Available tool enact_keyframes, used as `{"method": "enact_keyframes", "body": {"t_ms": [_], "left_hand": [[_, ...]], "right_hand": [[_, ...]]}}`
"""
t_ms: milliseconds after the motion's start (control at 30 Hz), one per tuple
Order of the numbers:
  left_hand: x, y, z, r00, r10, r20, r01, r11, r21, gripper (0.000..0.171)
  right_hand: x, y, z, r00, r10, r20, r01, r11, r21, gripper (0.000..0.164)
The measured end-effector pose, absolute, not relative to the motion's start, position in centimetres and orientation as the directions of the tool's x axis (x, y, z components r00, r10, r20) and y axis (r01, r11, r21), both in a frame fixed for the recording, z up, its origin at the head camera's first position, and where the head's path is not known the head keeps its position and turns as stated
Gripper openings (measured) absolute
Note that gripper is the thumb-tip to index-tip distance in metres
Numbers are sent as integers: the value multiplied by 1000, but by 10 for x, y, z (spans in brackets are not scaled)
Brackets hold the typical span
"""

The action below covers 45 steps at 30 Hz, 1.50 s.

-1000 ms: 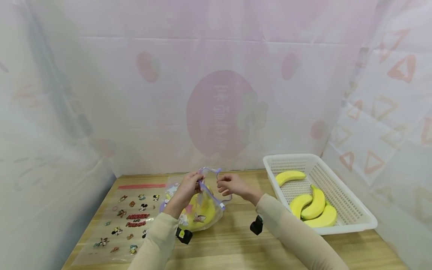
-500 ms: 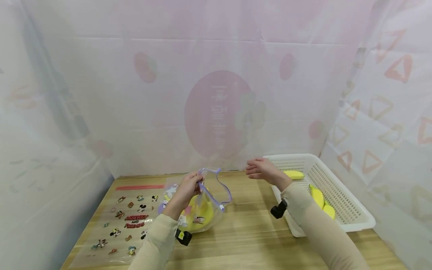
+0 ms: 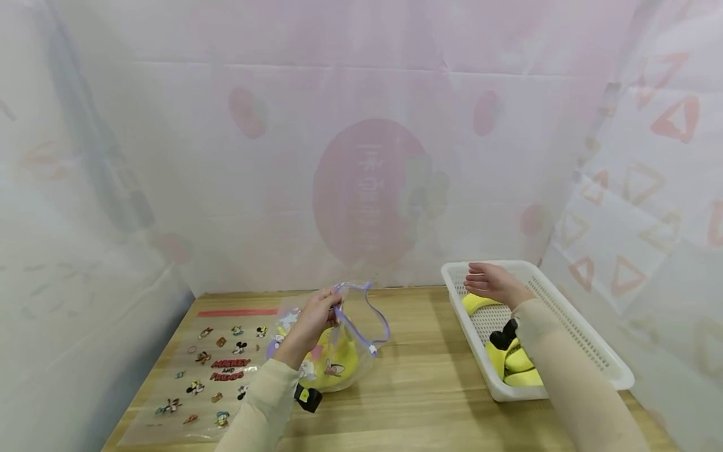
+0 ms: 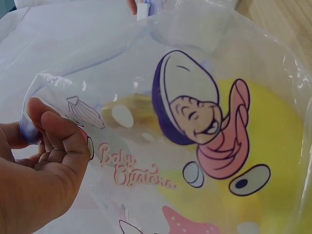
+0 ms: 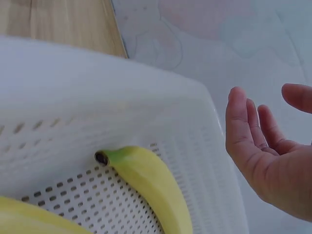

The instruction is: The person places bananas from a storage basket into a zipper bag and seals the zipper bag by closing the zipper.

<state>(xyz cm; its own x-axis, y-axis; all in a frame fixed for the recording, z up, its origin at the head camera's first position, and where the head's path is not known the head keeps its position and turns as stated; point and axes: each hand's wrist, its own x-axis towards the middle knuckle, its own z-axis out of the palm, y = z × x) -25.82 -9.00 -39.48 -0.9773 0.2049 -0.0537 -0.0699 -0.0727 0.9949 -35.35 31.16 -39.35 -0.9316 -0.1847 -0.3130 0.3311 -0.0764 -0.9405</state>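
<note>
A clear zip bag (image 3: 353,367) with a purple zip edge and cartoon prints stands on the table, its mouth agape. Yellow fruit shows through its wall, probably bananas. My left hand (image 3: 312,323) pinches the bag's rim at its left side; in the left wrist view the fingers (image 4: 63,134) curl at the purple edge. Over the far end of a white basket (image 3: 582,333), my right hand (image 3: 491,281) hovers with fingers extended, holding nothing. Just beneath it lies a banana (image 5: 156,187), apart from the hand. Several more bananas (image 3: 516,364) lie nearer in the basket, partly behind the sleeve.
On the left of the wooden table (image 3: 418,395) a flat clear bag (image 3: 186,370) with a red zip strip and cartoon prints lies spread out. Printed white sheets (image 3: 373,81) hang at the back and both sides. The basket stands near the right-hand sheet.
My right hand has let go of the bag's rim and moved right, over the basket. The left hand has kept its hold on the rim.
</note>
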Motion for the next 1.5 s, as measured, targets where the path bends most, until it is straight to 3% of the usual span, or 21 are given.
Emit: {"method": "enact_keyframes", "body": {"t_ms": [267, 567, 833, 1067, 1233, 1500], "left_hand": [[-253, -89, -392, -977, 209, -45, -62, -73, 995, 21], [-268, -91, -416, -983, 175, -50, -64, -74, 995, 20], [-265, -93, -418, -988, 147, -45, -55, -65, 996, 20], [-264, -93, -422, -988, 147, -39, -49, -62, 997, 22], [-264, -92, -423, -986, 160, -38, -47, -53, 998, 22], [-262, -91, -419, -985, 170, -34, -41, -37, 998, 22]], "right_hand": [[-355, 340, -407, -906, -90, -413, 418, -48, -907, 61], [-356, 349, -426, -849, 28, -527, 523, -95, -847, 63], [-357, 346, -442, -818, 20, -575, 574, -22, -818, 64], [-357, 343, -447, -805, 37, -592, 593, 81, -801, 65], [-360, 341, -457, -819, 132, -559, 573, 142, -807, 55], [-364, 337, -473, -826, 208, -523, 560, 207, -802, 52]]}}
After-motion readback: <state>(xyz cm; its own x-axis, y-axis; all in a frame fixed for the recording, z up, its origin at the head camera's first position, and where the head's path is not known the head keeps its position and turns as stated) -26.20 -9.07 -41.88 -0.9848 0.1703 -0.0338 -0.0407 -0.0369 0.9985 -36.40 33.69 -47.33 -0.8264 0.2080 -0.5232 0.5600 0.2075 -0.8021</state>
